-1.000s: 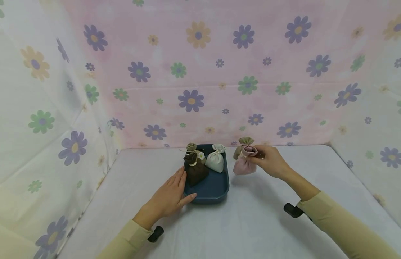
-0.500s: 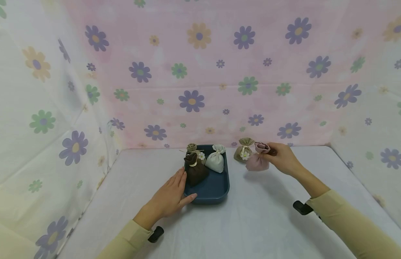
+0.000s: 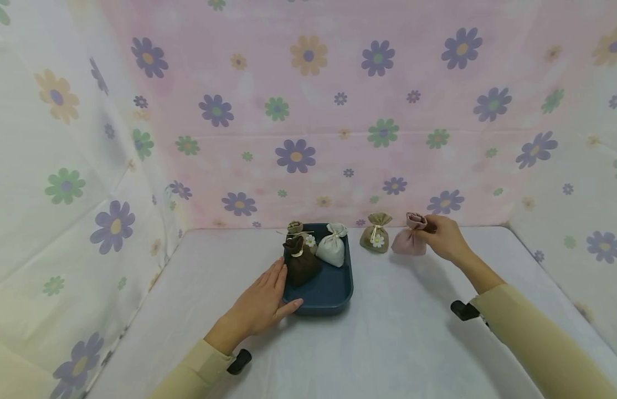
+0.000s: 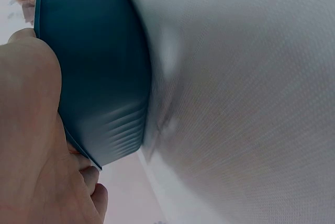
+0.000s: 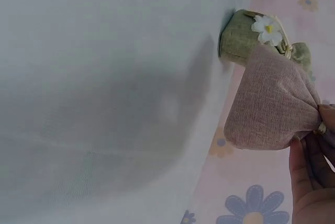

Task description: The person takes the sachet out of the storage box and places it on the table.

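My right hand (image 3: pixel 444 237) pinches the tied neck of a pink cloth pouch (image 3: pixel 409 239) (image 5: pixel 272 103) near the table's back edge, just right of an olive pouch (image 3: pixel 375 235) (image 5: pixel 246 38) with a white flower. In the right wrist view the pink pouch looks slightly off the table. My left hand (image 3: pixel 261 303) (image 4: pixel 36 145) rests flat against the left front corner of a dark blue tray (image 3: pixel 333 291) (image 4: pixel 91 77). The tray holds a brown pouch (image 3: pixel 301 263), a white pouch (image 3: pixel 331 246) and a small tan pouch (image 3: pixel 296 227) at its back.
The table (image 3: pixel 378 343) has a white cloth and is walled on three sides by flower-print fabric (image 3: pixel 308 111). Black wrist-camera mounts (image 3: pixel 463 310) sit under both sleeves.
My right hand carried the pink pouch from beside the tray to the right and back, past the olive pouch. The left hand and tray stayed still.
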`<state>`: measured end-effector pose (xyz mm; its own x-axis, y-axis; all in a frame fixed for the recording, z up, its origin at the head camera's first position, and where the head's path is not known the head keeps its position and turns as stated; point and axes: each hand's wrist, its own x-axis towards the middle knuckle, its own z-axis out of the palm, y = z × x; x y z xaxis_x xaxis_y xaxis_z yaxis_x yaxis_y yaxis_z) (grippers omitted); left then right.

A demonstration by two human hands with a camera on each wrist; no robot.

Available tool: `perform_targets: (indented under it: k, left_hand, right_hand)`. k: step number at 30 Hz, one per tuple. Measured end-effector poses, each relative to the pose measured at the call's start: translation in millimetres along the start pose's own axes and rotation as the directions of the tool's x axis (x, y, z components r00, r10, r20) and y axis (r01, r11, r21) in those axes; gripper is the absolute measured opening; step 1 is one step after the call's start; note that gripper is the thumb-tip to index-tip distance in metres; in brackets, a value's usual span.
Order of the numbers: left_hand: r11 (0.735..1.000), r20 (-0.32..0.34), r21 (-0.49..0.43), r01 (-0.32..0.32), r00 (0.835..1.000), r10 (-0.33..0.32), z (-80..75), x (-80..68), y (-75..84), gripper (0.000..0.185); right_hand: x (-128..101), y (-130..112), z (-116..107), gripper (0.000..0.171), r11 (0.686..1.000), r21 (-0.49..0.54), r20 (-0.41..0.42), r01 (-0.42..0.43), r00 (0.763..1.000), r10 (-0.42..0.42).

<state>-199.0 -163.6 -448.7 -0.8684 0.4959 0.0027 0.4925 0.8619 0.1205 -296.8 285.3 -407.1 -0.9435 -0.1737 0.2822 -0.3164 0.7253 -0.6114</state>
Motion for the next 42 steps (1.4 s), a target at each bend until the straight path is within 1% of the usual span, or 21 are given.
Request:
perform_targets:
  k: [4,12,15,22,27,30,37,42]
  left_hand:
    - [1.000,-0.006,0.003,-0.002,1.000,0.002,-0.6,-0.6,0.0,0.098]
    - [1.000,0.007,-0.003,0.005,1.000,-0.005,-0.8,-1.2,0.3,0.098]
    - [1.000,0.000,-0.005,0.004,1.000,-0.004,-0.4,-0.6,0.3,0.097]
    - [1.000,0.005,0.003,0.005,1.000,-0.005,0.1,-0.7,1.1,0.098]
    - [1.000,-0.019,-0.023,-0.001,1.000,0.001,1.2,-1.1,0.4,0.097]
    - [0.999,-0.028,-0.033,-0.007,1.000,0.006,1.9,-1.5,0.4,0.097]
    - [1.000,-0.023,-0.022,-0.010,1.000,0.010,-0.3,-2.3,1.9,0.097]
    - [0.999,-0.045,-0.045,-0.014,0.999,0.012,1.7,-2.5,1.5,0.095]
  right_hand:
    - [6.7,4.9,3.2,0.020,1.000,-0.007,-0.037,-0.016,0.999,0.015]
    - [19.2,14.5,14.6,0.019,0.998,-0.002,-0.107,-0.062,0.992,0.061]
    - [24.1,15.8,19.4,0.020,0.997,0.001,-0.120,-0.083,0.989,0.082]
    - [33.2,19.9,29.5,0.021,0.992,0.004,-0.148,-0.126,0.981,0.126]
    - [37.8,22.4,35.8,0.022,0.990,0.016,-0.170,-0.139,0.975,0.139]
    - [38.1,22.9,39.1,0.020,0.989,0.016,-0.178,-0.146,0.973,0.146]
    - [36.5,22.6,44.5,0.020,0.990,0.009,-0.151,-0.141,0.979,0.141]
    - [36.2,24.6,46.9,0.022,0.990,0.021,-0.138,-0.139,0.980,0.140]
